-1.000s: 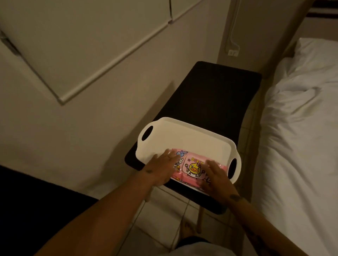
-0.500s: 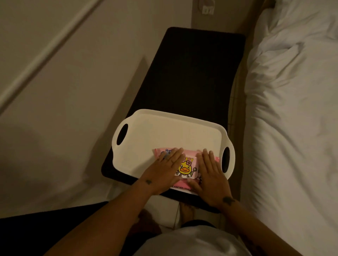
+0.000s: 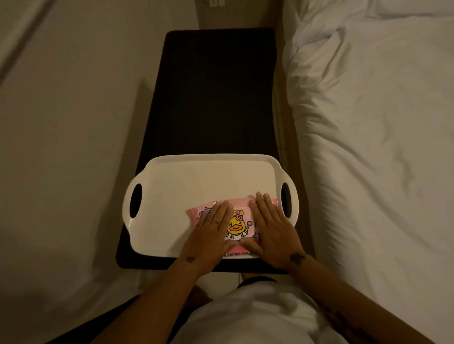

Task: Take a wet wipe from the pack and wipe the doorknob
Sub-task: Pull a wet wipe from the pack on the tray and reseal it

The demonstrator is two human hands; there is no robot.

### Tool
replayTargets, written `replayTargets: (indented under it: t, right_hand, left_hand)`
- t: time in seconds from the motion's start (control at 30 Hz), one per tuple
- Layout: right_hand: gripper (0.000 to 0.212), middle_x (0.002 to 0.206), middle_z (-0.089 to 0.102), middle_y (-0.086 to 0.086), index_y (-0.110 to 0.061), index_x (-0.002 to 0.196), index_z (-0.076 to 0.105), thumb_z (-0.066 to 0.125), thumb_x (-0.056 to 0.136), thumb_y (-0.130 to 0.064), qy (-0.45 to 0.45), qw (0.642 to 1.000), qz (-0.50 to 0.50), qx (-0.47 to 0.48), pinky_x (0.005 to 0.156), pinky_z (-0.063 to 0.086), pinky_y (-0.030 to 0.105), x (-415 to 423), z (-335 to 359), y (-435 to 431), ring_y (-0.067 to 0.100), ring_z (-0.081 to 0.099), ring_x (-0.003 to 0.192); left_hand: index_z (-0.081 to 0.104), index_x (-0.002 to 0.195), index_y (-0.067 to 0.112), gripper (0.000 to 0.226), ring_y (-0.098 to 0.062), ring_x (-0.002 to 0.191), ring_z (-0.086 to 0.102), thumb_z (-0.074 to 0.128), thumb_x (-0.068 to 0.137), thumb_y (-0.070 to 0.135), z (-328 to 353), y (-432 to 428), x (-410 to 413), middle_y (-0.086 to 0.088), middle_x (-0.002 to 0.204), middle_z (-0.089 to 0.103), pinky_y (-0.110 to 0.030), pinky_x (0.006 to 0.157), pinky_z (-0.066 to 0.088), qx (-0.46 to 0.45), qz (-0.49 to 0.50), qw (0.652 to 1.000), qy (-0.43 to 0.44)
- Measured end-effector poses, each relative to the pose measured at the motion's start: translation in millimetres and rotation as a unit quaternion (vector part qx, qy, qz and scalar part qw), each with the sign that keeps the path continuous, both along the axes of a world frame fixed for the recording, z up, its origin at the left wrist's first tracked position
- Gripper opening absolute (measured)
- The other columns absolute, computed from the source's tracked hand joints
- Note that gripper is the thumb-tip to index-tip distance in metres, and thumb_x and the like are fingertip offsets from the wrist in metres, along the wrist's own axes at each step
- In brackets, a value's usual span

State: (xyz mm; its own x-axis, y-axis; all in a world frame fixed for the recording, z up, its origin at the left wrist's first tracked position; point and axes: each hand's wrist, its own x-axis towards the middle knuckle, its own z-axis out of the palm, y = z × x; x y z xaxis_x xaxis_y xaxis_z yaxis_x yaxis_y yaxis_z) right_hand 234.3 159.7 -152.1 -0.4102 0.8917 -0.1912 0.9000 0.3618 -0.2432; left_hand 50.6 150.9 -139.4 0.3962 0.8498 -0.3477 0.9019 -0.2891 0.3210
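Observation:
A pink wet wipe pack [image 3: 237, 224] with a yellow duck picture lies in the near right part of a white two-handled tray [image 3: 196, 179]. My left hand [image 3: 212, 229] rests flat on the pack's left side, fingers straight and close together. My right hand [image 3: 270, 227] lies flat on the pack's right side, its thumb at the pack's near edge. The lid flap between my hands looks closed. No wipe is out. No doorknob is in view.
The tray sits on the near end of a narrow black table [image 3: 216, 98]. A beige wall [image 3: 68, 122] runs along the left. A bed with white bedding [image 3: 380, 135] lies close on the right. A wall socket [image 3: 216, 2] shows at the top.
The view has tilted down and squared up over the tray. Both hands have stayed flat on the pack, drawing slightly closer to its middle.

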Motion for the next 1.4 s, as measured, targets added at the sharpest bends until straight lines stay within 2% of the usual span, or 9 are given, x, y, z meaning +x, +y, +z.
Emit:
replayTargets:
  t: [0.1, 0.3, 0.5, 0.63, 0.8, 0.93, 1.07, 1.27, 1.4]
  right_hand:
    - [0.091, 0.145, 0.022, 0.020, -0.002, 0.139, 0.018, 0.014, 0.082, -0.073, 0.002, 1.000, 0.026, -0.001, 0.103, 0.014, 0.053, 5.1, -1.1, 3.4, 0.034, 0.018, 0.133]
    - [0.091, 0.146, 0.016, 0.018, -0.003, 0.140, 0.016, 0.009, 0.082, -0.073, -0.013, 0.995, 0.101, 0.015, 0.104, 0.013, 0.053, 21.5, -2.2, 15.1, 0.035, 0.015, 0.134]
    - [0.085, 0.144, 0.021, 0.018, -0.002, 0.139, 0.020, 0.012, 0.085, -0.068, -0.047, 0.995, 0.091, 0.017, 0.102, 0.017, 0.052, 17.7, -2.0, 11.7, 0.033, 0.020, 0.132]
    - [0.085, 0.144, 0.023, 0.019, -0.001, 0.138, 0.022, 0.019, 0.085, -0.067, -0.059, 0.993, 0.096, 0.026, 0.102, 0.015, 0.051, 17.2, -2.6, 11.7, 0.033, 0.020, 0.132]
    - [0.085, 0.143, 0.030, 0.020, -0.001, 0.137, 0.026, 0.011, 0.086, -0.067, -0.058, 0.994, 0.087, 0.025, 0.101, 0.019, 0.050, 15.9, -1.5, 11.5, 0.032, 0.023, 0.131]
    - [0.085, 0.143, 0.023, 0.018, -0.001, 0.138, 0.018, 0.009, 0.086, -0.068, -0.042, 0.995, 0.088, 0.022, 0.102, 0.019, 0.049, 16.3, -1.0, 11.7, 0.032, 0.023, 0.132]
    - [0.088, 0.145, 0.017, 0.018, -0.003, 0.139, 0.013, 0.006, 0.084, -0.071, -0.038, 0.995, 0.095, 0.013, 0.104, 0.014, 0.049, 17.5, -0.6, 11.9, 0.034, 0.020, 0.133]
    - [0.088, 0.142, 0.023, 0.018, -0.001, 0.137, 0.026, 0.010, 0.085, -0.070, -0.023, 0.996, 0.086, 0.013, 0.101, 0.026, 0.050, 19.4, 0.6, 9.1, 0.035, 0.029, 0.130]
    - [0.085, 0.145, 0.015, 0.017, -0.005, 0.141, 0.011, 0.017, 0.084, -0.069, 0.005, 0.996, 0.088, 0.017, 0.103, 0.016, 0.051, 20.5, 3.2, 7.0, 0.033, 0.018, 0.133]
  left_hand:
    - [-0.026, 0.130, 0.019, 0.099, -0.012, 0.134, -0.025, -0.020, 0.053, 0.081, -6.7, -0.4, -1.5, 0.005, 0.142, -0.026, -0.027, 0.109, -0.013, -0.015, 0.017, 1.000, -0.012]
    - [-0.023, 0.130, 0.023, 0.083, -0.008, 0.132, -0.026, 0.004, 0.067, 0.070, -3.5, 0.3, -1.1, 0.008, 0.142, -0.026, -0.024, 0.107, -0.015, -0.028, 0.039, 0.998, -0.045]
    - [-0.013, 0.140, 0.019, 0.085, -0.005, 0.134, -0.022, 0.009, 0.076, 0.071, -1.9, 0.7, -0.1, 0.010, 0.145, -0.021, -0.025, 0.111, -0.010, -0.041, 0.055, 0.995, -0.069]
    - [-0.002, 0.144, 0.018, 0.068, -0.003, 0.134, -0.018, 0.032, 0.093, 0.047, 4.3, -0.9, 2.2, 0.006, 0.153, -0.011, -0.023, 0.111, -0.009, -0.048, 0.072, 0.992, -0.086]
    - [0.002, 0.145, 0.019, 0.065, -0.003, 0.137, -0.012, 0.034, 0.094, 0.043, 12.4, 0.9, 2.3, 0.003, 0.157, -0.003, -0.024, 0.111, -0.005, -0.059, 0.079, 0.992, -0.081]
    - [0.024, 0.142, 0.017, 0.052, -0.015, 0.141, 0.018, 0.032, 0.095, 0.040, 27.8, 7.9, 5.2, -0.002, 0.154, 0.022, -0.030, 0.114, 0.015, -0.084, 0.149, 0.976, -0.135]
    - [0.050, 0.127, 0.010, 0.039, -0.029, 0.116, 0.054, 0.035, 0.097, 0.030, 44.1, 32.7, 3.3, -0.016, 0.129, 0.057, -0.036, 0.100, 0.040, -0.076, 0.210, 0.958, -0.181]
    - [0.024, 0.142, 0.018, 0.051, -0.030, 0.114, 0.053, 0.039, 0.094, 0.007, 52.0, 45.8, -4.7, -0.016, 0.136, 0.048, -0.043, 0.096, 0.047, -0.016, 0.269, 0.947, -0.174]
    - [0.011, 0.144, 0.022, 0.072, -0.021, 0.139, 0.024, 0.040, 0.087, -0.010, 47.3, 22.2, -0.3, -0.001, 0.157, 0.007, -0.035, 0.105, 0.040, 0.041, 0.190, 0.975, -0.112]
